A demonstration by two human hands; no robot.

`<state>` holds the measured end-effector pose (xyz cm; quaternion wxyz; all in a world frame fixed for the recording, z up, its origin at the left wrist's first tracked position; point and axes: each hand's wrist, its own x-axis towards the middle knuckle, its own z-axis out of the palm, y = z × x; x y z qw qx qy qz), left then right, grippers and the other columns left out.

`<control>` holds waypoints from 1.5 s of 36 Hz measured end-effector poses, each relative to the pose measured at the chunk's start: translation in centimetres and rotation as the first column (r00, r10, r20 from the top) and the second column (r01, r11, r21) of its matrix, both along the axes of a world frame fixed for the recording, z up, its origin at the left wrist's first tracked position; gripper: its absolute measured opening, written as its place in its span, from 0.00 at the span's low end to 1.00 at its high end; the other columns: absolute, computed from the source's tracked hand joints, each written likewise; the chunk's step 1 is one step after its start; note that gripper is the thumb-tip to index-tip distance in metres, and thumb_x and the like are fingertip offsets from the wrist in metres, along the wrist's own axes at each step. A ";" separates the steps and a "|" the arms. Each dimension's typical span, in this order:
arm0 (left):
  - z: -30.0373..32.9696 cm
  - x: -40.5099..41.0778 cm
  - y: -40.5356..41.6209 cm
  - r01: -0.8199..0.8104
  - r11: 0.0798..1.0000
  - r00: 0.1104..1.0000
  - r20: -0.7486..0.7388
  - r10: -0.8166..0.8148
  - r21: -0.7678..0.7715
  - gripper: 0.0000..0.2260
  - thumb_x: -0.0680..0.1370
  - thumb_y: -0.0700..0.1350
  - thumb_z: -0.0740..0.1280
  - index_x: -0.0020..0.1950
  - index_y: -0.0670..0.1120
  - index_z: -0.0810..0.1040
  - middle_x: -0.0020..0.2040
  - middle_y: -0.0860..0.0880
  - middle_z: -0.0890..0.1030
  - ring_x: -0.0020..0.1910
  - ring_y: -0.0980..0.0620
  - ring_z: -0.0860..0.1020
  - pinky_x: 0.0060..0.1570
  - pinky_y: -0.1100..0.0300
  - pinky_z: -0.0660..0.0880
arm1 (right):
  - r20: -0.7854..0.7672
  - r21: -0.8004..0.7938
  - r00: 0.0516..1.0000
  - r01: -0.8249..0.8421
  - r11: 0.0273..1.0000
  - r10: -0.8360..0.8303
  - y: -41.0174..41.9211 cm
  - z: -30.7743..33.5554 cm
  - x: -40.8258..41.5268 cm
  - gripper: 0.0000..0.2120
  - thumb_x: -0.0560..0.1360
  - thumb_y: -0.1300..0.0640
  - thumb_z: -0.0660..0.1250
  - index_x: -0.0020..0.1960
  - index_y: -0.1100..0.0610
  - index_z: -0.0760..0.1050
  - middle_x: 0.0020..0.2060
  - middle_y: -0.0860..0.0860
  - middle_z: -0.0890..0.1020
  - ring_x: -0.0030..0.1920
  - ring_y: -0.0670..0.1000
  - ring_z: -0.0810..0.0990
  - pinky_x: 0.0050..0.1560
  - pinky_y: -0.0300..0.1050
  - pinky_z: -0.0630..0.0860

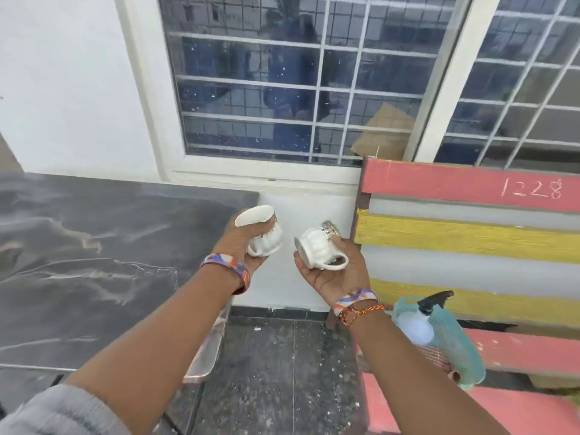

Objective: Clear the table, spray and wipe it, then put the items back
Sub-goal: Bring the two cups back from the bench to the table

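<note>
My left hand (243, 246) grips a white ribbed cup (262, 229), tilted on its side with its mouth facing left. My right hand (337, 274), palm up, holds a second white ribbed cup (318, 251) lying on its side, handle toward me. Both hands hover in the gap between the dark marble table (94, 262) on the left and the painted bench (470, 237) on the right. A teal spray bottle (439, 334) with a black trigger lies on the bench seat beside a patterned cloth (439, 361).
The bench has pink, yellow and grey slats, with "1228" chalked on its top slat. A barred window (298, 80) and white wall stand behind. Dark speckled floor tiles (282, 372) lie between table and bench.
</note>
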<state>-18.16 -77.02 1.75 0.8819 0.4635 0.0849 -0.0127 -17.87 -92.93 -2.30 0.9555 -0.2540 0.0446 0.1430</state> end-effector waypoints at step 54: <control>-9.6 19.6 82.6 -0.235 0.725 0.893 -0.149 0.424 0.648 0.29 0.65 0.38 0.77 0.63 0.46 0.73 0.61 0.43 0.77 0.59 0.44 0.75 0.60 0.45 0.74 | -0.103 -0.829 0.986 -0.013 0.560 -0.131 83.9 -4.1 21.7 0.27 0.62 0.69 0.77 0.58 0.62 0.73 0.51 0.59 0.79 0.49 0.60 0.78 0.48 0.59 0.80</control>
